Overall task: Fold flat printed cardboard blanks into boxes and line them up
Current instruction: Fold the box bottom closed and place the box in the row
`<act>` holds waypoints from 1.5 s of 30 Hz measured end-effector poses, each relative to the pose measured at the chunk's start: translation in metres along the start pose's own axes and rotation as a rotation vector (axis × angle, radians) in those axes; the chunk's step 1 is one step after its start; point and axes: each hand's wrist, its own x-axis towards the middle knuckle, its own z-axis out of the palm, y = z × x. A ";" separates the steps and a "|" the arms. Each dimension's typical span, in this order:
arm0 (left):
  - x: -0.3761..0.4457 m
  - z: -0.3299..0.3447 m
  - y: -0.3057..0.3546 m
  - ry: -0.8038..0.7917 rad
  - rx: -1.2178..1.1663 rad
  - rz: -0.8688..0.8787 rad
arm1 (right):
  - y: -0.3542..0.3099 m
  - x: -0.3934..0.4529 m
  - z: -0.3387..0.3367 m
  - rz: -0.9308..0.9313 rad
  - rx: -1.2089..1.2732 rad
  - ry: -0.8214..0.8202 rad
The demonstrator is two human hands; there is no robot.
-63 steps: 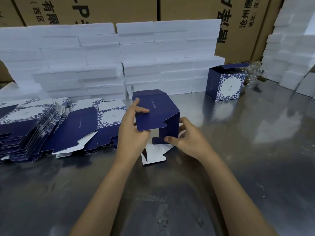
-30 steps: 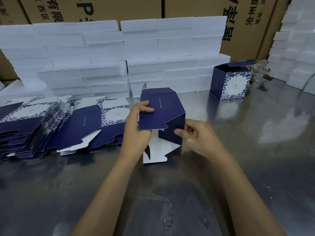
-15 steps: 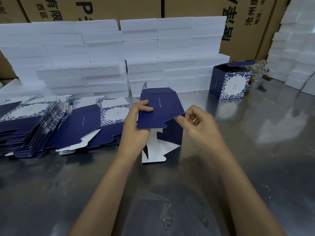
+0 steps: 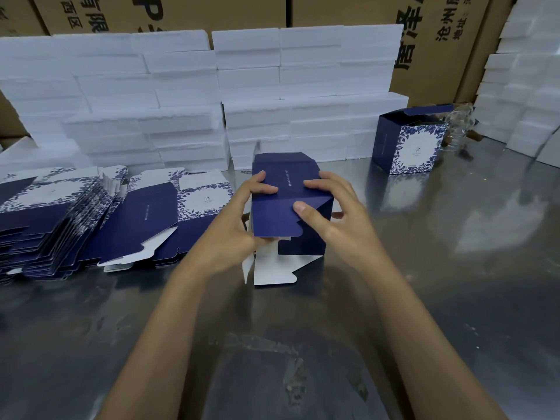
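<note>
A person's two bare hands are closing over a half-formed navy blue cardboard box [image 4: 288,204] standing on the scuffed steel table [image 4: 439,268], directly between them. The right hand [image 4: 336,216], which half a second ago was pinching only the box's right corner, is now spreading across the top panel, fingers curled over its far edge and thumb pressing down on the near flap. The left hand [image 4: 233,234] is still gripping the left side, its thumb lying across the same panel. The lid-side flap is now sitting flatter against the body, suggesting one end is being pressed shut; the white-backed bottom flaps [image 4: 272,271] are still splaying loose beneath the palms, so the other end looks unfinished.

Just left of the left hand, a fanned stack of flat navy-and-white floral printed blanks [image 4: 60,213] is waiting. Well beyond the right hand, a finished navy box with a white floral front [image 4: 412,140] is standing with its lid open, the only one so far in what should become the line-up. Behind both hands, white foam blocks [image 4: 181,101] are rising in stacks against brown shipping cartons [image 4: 439,40].

By the look of it, closing the bottom comes next before this box joins the other.
</note>
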 end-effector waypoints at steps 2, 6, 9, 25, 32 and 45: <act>-0.001 -0.005 -0.001 -0.079 0.069 -0.031 | 0.002 0.001 0.001 -0.021 0.001 0.016; -0.004 0.001 0.003 -0.050 0.090 -0.027 | 0.003 0.000 0.006 -0.064 -0.020 0.086; -0.002 0.016 0.007 0.243 -0.026 0.025 | 0.002 -0.001 0.009 -0.096 -0.018 0.116; 0.000 0.033 0.010 0.388 -0.140 0.010 | -0.003 0.000 0.008 -0.031 0.152 0.031; -0.001 0.027 0.011 0.363 -0.120 0.004 | -0.003 0.001 0.003 -0.012 0.228 0.025; -0.005 0.002 0.011 0.204 -0.094 -0.055 | 0.016 0.010 -0.016 0.229 0.651 -0.041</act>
